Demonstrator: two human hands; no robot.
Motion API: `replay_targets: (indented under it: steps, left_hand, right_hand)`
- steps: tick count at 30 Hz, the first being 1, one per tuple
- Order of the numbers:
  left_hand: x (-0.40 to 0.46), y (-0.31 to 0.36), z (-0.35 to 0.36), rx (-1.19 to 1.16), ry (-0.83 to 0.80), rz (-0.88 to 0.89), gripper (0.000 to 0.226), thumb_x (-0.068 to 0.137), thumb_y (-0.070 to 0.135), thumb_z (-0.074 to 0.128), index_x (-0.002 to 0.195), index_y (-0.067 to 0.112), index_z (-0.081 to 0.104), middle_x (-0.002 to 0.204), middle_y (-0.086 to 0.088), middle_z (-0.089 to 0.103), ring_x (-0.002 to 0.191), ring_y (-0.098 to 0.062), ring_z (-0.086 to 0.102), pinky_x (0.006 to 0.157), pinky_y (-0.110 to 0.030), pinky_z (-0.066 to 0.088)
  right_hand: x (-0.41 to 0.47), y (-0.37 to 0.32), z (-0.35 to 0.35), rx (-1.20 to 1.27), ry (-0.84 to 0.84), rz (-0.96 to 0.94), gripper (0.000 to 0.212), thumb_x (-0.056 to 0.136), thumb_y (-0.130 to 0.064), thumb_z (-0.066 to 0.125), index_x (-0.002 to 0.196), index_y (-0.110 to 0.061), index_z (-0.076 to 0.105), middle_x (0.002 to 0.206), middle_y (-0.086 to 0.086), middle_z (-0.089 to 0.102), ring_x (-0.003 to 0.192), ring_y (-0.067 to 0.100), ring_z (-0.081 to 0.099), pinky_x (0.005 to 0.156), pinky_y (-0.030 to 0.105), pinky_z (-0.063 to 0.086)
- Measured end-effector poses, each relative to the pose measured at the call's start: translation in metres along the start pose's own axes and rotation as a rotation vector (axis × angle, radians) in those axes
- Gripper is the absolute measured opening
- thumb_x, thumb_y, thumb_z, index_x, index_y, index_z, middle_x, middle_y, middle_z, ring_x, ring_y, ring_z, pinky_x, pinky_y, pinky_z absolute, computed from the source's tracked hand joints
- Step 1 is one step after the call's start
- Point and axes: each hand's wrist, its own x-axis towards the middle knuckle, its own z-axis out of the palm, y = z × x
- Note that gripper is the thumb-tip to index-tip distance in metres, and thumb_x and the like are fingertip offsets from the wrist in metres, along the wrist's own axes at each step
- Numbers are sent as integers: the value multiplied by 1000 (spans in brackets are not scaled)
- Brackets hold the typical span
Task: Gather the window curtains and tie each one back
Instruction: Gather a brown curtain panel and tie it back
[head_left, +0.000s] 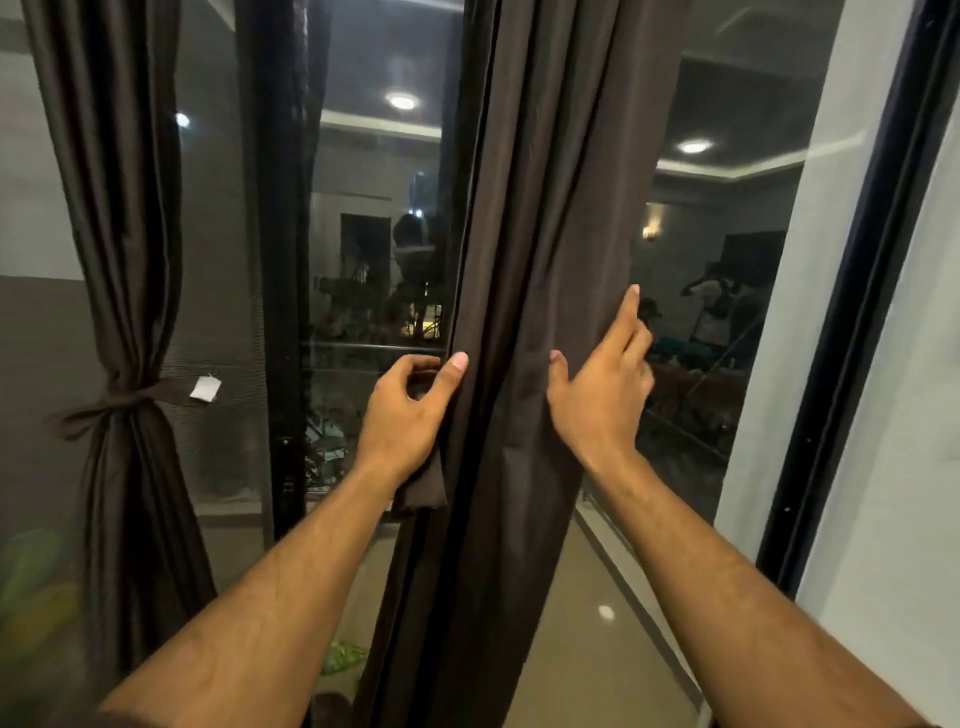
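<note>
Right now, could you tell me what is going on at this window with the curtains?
A person is gathering the dark brown fabric curtain in the middle. The left hand pinches its left edge, also holding a loose brown fabric strip; the right hand presses open against its right side. It is not yet tied. The matching brown curtain on the left is already cinched with a knotted brown tie-back.
</note>
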Motion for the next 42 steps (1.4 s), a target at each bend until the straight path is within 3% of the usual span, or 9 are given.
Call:
replay_targets:
  steps: [4, 7, 11, 16, 26, 29, 33, 39, 42]
  left_hand:
    - [11, -5, 7, 100, 108, 18, 11, 95, 32, 69, 98, 21, 72, 91, 11, 73, 86, -5, 69, 84, -39, 60]
    - [17, -12, 6, 118, 115, 18, 10, 97, 25, 67, 99, 19, 75, 93, 7, 74, 86, -9, 70, 83, -42, 61]
    - [23, -23, 0, 152, 156, 36, 14, 97, 24, 66, 104, 19, 76, 94, 7, 74, 86, -9, 71, 82, -44, 61]
    - [14, -24, -15, 173, 195, 73, 27, 96, 15, 66, 118, 28, 59, 104, 18, 68, 94, 0, 66, 79, -29, 58]
    - [-21, -32, -3, 210, -4, 166, 56, 88, 5, 60, 140, 24, 51, 101, 14, 72, 86, 4, 69, 79, -28, 60]
    - [-21, -26, 7, 213, -112, 144, 60, 80, 30, 69, 138, 23, 58, 118, 10, 72, 107, -2, 67, 92, -29, 57]
    - [-13, -27, 8, 220, -78, 112, 38, 88, 21, 74, 125, 24, 66, 103, 14, 73, 95, 0, 69, 83, -25, 57]
    - [-6, -26, 0, 232, -90, 44, 32, 92, 9, 61, 120, 24, 69, 97, 13, 74, 80, -2, 71, 77, -33, 62]
    - [-5, -26, -2, 232, -100, 29, 36, 92, 6, 59, 123, 23, 67, 95, 11, 74, 76, -5, 71, 72, -29, 63]
  right_hand:
    - [-13, 8, 3, -285, 183, -404, 85, 87, -15, 69, 161, -8, 27, 167, 15, 25, 158, 33, 15, 128, 54, 4]
    - [-25, 1, 14, -87, 51, -662, 39, 95, -16, 64, 134, -10, 64, 140, 9, 63, 139, 28, 52, 125, 46, 27]
    - [-34, -31, 22, 97, -227, -262, 44, 97, -56, 60, 126, -23, 59, 97, -10, 72, 86, 13, 70, 76, 41, 59]
    - [-28, -48, 32, -82, -320, 11, 62, 84, -61, 73, 125, -21, 48, 120, 2, 69, 106, 27, 68, 87, 41, 55]
    - [-25, -27, 33, 289, -642, 103, 13, 99, -25, 66, 90, -18, 73, 69, 0, 72, 70, 14, 71, 75, 39, 60]
    - [-23, -36, 26, 287, -709, 39, 40, 103, -30, 59, 70, -8, 66, 60, 5, 62, 60, 18, 60, 69, 45, 54]
    - [-18, -38, 11, 497, -860, 276, 62, 107, -52, 40, 102, -2, 77, 94, 16, 78, 86, 22, 73, 81, 37, 55]
    - [-14, 2, 15, 434, -285, 313, 18, 99, -33, 66, 97, -16, 70, 76, -3, 73, 70, 6, 69, 72, 33, 58]
    - [-18, 13, 22, 224, -201, 318, 38, 89, -42, 77, 113, -19, 58, 100, -7, 61, 78, 5, 59, 76, 33, 54]
